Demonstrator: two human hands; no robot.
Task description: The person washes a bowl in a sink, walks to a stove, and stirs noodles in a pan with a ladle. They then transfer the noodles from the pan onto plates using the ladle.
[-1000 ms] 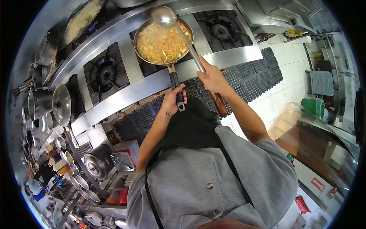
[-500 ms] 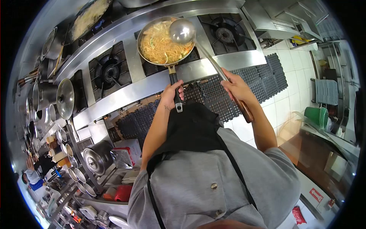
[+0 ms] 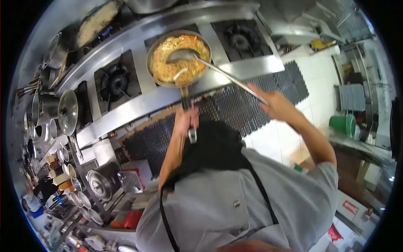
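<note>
While left fingers clasp pan handle, right fingers ladle — noodles golden, tangled.

This is a commercial restaurant kitchen. A long stainless-steel range runs from 10 to 1 o'clock, with open gas burners set in a row. A frying pan of noodles with a long-handled ladle in it sits at 12 o'clock, and a wok at 11. Steel pots and lids crowd 9 o'clock, and small metal tubs stand at 8. Black rubber mats cover the white tiled floor at 2 o'clock.
</note>
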